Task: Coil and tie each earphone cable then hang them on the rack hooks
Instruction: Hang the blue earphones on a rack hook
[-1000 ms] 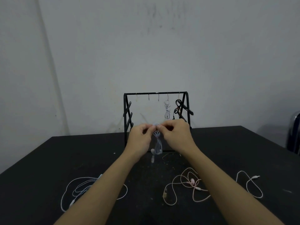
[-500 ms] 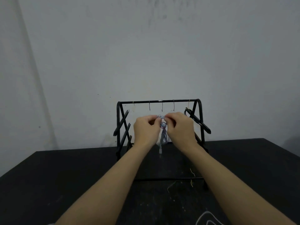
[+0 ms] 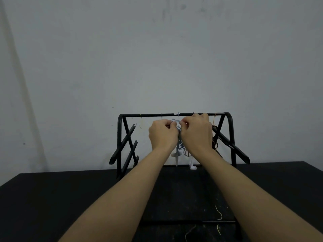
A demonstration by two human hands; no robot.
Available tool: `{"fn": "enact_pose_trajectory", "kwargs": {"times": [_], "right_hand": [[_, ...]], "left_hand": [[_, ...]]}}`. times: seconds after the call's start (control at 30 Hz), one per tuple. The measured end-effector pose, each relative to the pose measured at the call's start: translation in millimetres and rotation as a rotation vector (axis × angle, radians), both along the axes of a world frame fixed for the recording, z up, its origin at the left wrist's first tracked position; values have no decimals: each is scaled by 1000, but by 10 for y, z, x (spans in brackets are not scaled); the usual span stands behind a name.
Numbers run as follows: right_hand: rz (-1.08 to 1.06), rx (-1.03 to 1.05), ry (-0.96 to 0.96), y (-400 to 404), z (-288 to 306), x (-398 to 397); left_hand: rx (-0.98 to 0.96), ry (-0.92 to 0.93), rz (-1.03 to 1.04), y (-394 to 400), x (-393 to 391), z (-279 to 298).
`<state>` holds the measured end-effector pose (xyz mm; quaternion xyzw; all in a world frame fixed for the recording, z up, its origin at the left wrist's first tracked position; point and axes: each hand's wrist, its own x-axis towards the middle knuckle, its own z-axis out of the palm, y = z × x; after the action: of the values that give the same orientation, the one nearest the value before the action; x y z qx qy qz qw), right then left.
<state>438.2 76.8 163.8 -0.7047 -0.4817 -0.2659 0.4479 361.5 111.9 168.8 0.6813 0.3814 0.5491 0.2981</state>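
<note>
Left hand (image 3: 163, 135) and right hand (image 3: 196, 132) raised side by side, fingers curled, pinching between them the top loop of a coiled pale-blue earphone bundle (image 3: 178, 137); loop held just under the top bar of the black rack (image 3: 229, 119), at the middle hook (image 3: 178, 116); cannot tell whether the loop is already over the hook; rest of the bundle hanging down between the two wrists, an earbud and plug dangling at its lower end; a white earbud (image 3: 192, 167) hanging lower, just right of the bundle, its cable hidden behind the right wrist; a dark coiled cable (image 3: 214, 137) at the rack's right end, partly hidden behind the right hand; two bare hooks left of the hands; rack standing on a black table (image 3: 52, 198) against a pale wall (image 3: 157, 49); short yellowish wire ties (image 3: 219, 213) lying on the table near the rack's front base bar.
</note>
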Motion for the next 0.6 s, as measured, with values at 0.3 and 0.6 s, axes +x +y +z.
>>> {"fn": "enact_pose_trajectory", "kwargs": {"times": [0.3,0.6], "right_hand": [[-116,-37,-146,-142,-127,18],[148,-241,-8,-989,-522,-218]], "left_hand": [[-157,52,-193,-1,-75,-242],[-225,202,-278,-590,-650,-700]]}}
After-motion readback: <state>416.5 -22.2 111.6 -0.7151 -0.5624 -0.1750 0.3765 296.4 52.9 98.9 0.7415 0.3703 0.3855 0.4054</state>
